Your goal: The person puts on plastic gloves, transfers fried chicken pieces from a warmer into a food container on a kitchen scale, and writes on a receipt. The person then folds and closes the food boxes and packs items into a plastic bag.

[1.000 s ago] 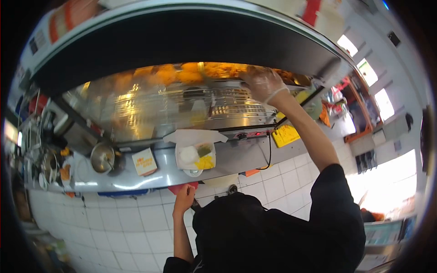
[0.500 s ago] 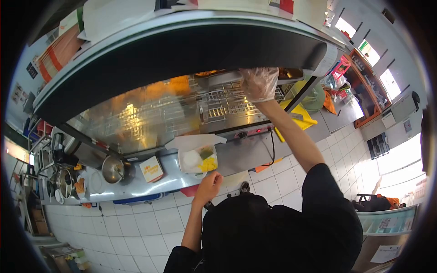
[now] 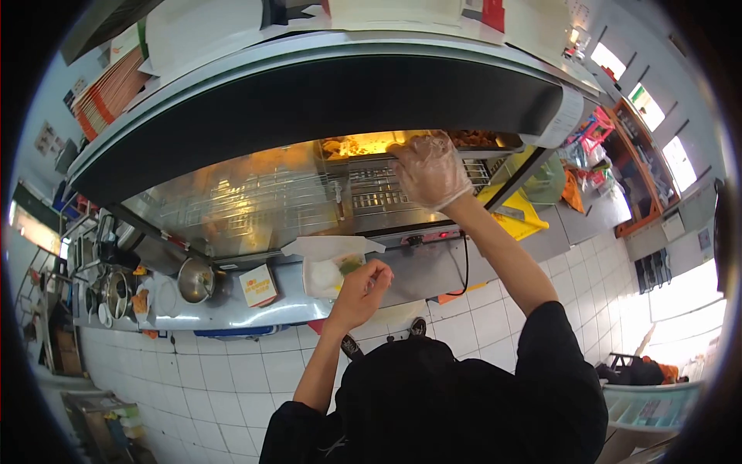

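My right hand (image 3: 430, 172), in a clear plastic glove, reaches into the lit warming cabinet (image 3: 282, 205) at its raised opening. Its bent fingers are beside a tray of fried food (image 3: 344, 147); the glove and the dark hood hide whether they hold anything. My left hand (image 3: 361, 295) is bare and loosely curled, thumb and fingers apart, with nothing visible in it. It hovers over the right front edge of an open white box (image 3: 315, 288), covering part of the food. White rice (image 3: 325, 274) and a green item (image 3: 352, 265) show inside.
On the steel counter (image 3: 413, 278) stand a printed carton (image 3: 258, 286) and a metal bowl (image 3: 195, 280). A yellow object (image 3: 525, 216) lies right of the cabinet, and a black cable (image 3: 466, 267) hangs over the counter's front. Another tray (image 3: 483, 140) sits behind my right hand.
My right hand has drawn back slightly toward me, and more of the food trays shows. My left hand has risen from the counter's front to the open box, its fingers loosening.
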The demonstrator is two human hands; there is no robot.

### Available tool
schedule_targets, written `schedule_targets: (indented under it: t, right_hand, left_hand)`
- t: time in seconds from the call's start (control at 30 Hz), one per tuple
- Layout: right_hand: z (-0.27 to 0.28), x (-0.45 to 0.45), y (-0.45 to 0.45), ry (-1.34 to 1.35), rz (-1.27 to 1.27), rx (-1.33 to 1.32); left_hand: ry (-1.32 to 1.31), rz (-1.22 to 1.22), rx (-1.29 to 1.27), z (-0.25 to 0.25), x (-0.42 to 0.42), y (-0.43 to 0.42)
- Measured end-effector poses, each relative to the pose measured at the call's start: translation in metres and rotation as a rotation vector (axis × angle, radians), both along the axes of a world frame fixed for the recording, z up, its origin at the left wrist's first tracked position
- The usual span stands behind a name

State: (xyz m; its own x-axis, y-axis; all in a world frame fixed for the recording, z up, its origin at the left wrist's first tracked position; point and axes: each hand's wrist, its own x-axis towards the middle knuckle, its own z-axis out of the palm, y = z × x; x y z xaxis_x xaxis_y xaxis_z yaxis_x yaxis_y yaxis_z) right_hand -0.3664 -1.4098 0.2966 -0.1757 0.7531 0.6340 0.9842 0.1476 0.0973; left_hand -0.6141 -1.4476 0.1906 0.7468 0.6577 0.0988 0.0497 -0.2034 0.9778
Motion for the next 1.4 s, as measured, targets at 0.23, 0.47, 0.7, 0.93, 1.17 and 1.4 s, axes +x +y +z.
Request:
schedule_targets:
  t: [0.23,0.47,0.7,0.93,1.17,1.4]
  right_hand:
    - [0.003,0.015,0.08,0.188,-0.289,-0.426]
    - [0.011,0.016,0.161,0.18,-0.433,-0.638]
    - [0.009,0.012,0.178,0.147,-0.541,-0.668]
    - [0.007,0.015,0.19,0.139,-0.552,-0.652]
    - [0.008,0.005,0.162,0.189,-0.496,-0.64]
    - [0.019,0.01,0.124,0.241,-0.436,-0.537]
  left_hand:
    - [0.063,-0.158,-0.105,-0.039,-0.008,-0.037]
    - [0.106,-0.262,-0.377,-0.11,-0.075,-0.084]
    - [0.06,-0.057,-0.52,-0.166,-0.142,-0.09]
    - [0.137,-0.02,-0.512,-0.17,-0.169,-0.071]
    - [0.184,-0.026,-0.412,-0.181,-0.18,-0.067]
    - [0.239,0.074,-0.427,-0.165,-0.196,-0.054]
